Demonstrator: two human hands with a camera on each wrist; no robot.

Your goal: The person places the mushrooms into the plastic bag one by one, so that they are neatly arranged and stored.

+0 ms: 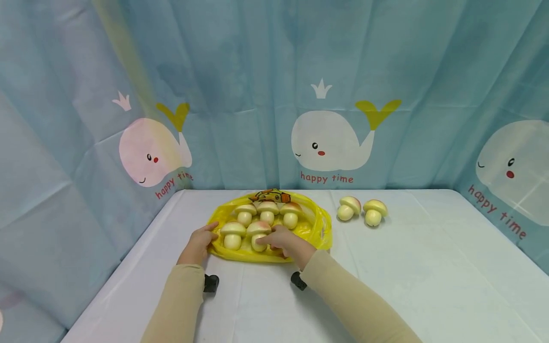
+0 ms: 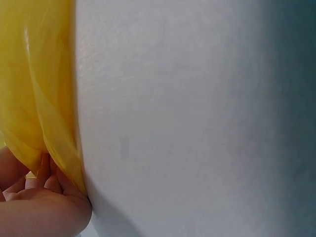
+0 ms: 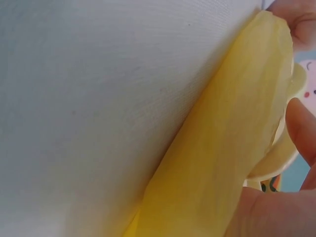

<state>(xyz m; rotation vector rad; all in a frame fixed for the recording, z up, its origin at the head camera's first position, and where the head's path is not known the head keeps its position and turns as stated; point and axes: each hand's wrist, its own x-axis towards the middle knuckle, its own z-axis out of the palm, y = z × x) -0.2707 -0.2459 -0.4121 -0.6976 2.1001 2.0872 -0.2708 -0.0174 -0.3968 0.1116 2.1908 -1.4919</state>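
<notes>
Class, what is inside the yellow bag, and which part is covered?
Five mushrooms show inside the yellow bag: three behind, two in front. The right grip covers part of the front right; whatever lies under it or the mushrooms cannot be seen.

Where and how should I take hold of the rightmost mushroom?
I'd take the rightmost mushroom by its stem, coming from the near side and slightly right. The stem points nearward and is narrower than the cap, so it should pinch easily; the other loose mushroom sits close on its left.
</notes>
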